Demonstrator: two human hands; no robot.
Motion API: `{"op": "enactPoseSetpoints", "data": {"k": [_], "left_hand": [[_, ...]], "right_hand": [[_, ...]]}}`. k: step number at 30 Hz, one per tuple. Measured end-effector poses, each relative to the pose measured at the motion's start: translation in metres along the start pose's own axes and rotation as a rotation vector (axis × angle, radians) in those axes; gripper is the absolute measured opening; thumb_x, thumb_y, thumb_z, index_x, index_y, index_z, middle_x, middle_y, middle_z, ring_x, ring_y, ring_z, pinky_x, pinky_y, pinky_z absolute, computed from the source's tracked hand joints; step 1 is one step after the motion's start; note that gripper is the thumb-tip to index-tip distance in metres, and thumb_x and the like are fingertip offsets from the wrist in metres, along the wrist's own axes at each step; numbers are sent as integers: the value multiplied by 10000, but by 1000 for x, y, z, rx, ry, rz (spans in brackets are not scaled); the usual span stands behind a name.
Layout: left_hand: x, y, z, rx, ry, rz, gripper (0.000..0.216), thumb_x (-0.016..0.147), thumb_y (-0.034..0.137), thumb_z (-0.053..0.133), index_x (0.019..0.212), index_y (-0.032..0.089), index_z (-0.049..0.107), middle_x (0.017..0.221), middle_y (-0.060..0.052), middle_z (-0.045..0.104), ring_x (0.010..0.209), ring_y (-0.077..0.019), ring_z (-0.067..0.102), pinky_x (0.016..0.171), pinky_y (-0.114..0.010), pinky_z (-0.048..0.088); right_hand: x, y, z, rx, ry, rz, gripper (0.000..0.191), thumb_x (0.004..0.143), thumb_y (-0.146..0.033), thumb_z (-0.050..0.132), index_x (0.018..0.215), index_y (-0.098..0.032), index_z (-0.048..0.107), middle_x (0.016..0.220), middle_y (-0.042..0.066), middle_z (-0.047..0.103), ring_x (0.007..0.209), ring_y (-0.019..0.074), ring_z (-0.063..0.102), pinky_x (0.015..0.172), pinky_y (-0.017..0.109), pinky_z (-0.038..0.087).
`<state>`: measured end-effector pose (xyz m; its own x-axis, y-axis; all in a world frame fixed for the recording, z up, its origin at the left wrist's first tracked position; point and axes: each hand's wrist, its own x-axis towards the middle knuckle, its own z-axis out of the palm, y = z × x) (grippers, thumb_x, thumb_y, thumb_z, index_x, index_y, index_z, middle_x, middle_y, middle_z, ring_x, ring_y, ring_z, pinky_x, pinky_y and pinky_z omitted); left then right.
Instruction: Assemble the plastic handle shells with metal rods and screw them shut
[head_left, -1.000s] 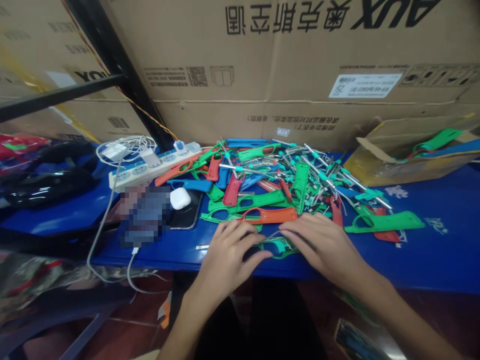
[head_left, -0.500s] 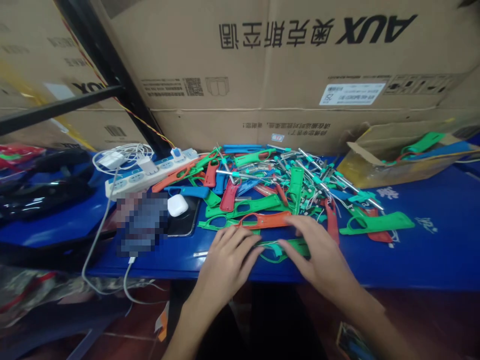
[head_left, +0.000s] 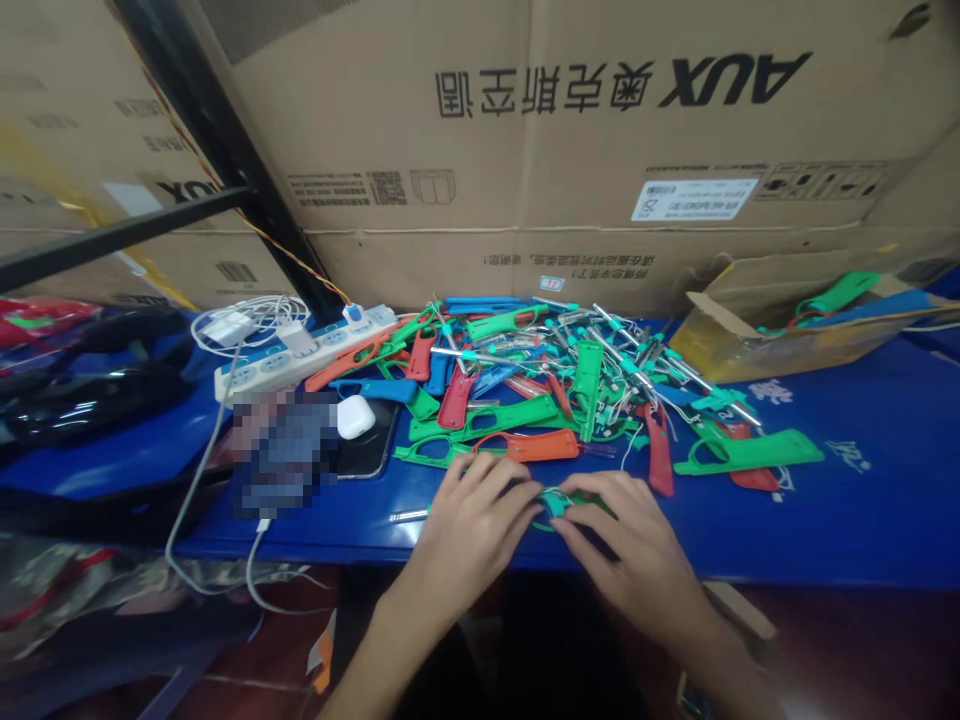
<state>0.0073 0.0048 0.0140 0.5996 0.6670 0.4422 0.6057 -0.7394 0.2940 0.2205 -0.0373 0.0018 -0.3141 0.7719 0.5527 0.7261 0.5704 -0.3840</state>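
Observation:
Near the front edge of the blue table, a green lighter casing (head_left: 541,522) lies between my hands, with a teal trigger piece (head_left: 555,503) and thin white wire in it. My left hand (head_left: 480,515) closes its fingertips on the casing's left part. From beneath that hand a metal lighter tube (head_left: 409,516) sticks out to the left. My right hand (head_left: 626,525) pinches at the trigger piece with thumb and fingers, covering the casing's right end. Just beyond my hands are an orange casing half (head_left: 536,446) and a green casing half (head_left: 517,417).
Behind is a heap of casings, metal tubes and teal parts (head_left: 637,370). A power strip (head_left: 315,350), a phone (head_left: 367,455) and a white earphone case (head_left: 355,417) are at left. An open carton (head_left: 735,345) stands right; a large cardboard box (head_left: 525,150) backs the table (head_left: 862,530).
My right hand has moved down and closed in on the teal trigger piece from above the casing's right end. My left hand has shifted slightly right, its fingers closer to that piece.

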Motion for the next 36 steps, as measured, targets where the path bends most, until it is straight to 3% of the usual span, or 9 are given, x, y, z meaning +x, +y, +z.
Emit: {"op": "enactPoseSetpoints", "data": {"k": [5, 12, 32, 36], "left_hand": [[2, 3, 5, -49, 61, -15, 146, 1005, 155, 584, 1055, 208, 710, 1013, -25, 735, 935, -213, 614, 867, -401, 404], [-2, 5, 5, -201, 133, -147, 96, 1006, 154, 586, 1029, 208, 662, 984, -2, 743, 931, -184, 654, 878, -368, 410], [-4, 4, 10, -109, 161, -120, 95, 1010, 158, 578, 1048, 209, 649, 983, -23, 741, 913, -205, 652, 842, -367, 428], [-4, 4, 10, -81, 173, -109, 89, 1003, 148, 591, 1049, 204, 644, 991, -18, 742, 912, -201, 649, 859, -370, 418]], "right_hand": [[-2, 0, 3, -5, 31, 63, 77, 1022, -255, 604, 992, -208, 658, 1117, 87, 680, 1008, 239, 618, 877, 410, 478], [-1, -1, 5, -105, -44, 90, 187, 1031, -312, 591, 1177, -213, 655, 1292, 116, 628, 1177, 300, 561, 963, 474, 465], [3, 1, 3, -38, -76, 122, 151, 1031, -343, 592, 1049, -240, 701, 1317, 92, 639, 1235, 297, 569, 1013, 519, 480], [2, 0, 4, -61, -103, 121, 196, 1025, -391, 597, 1113, -240, 685, 1319, 98, 638, 1234, 309, 565, 1018, 534, 476]]}}
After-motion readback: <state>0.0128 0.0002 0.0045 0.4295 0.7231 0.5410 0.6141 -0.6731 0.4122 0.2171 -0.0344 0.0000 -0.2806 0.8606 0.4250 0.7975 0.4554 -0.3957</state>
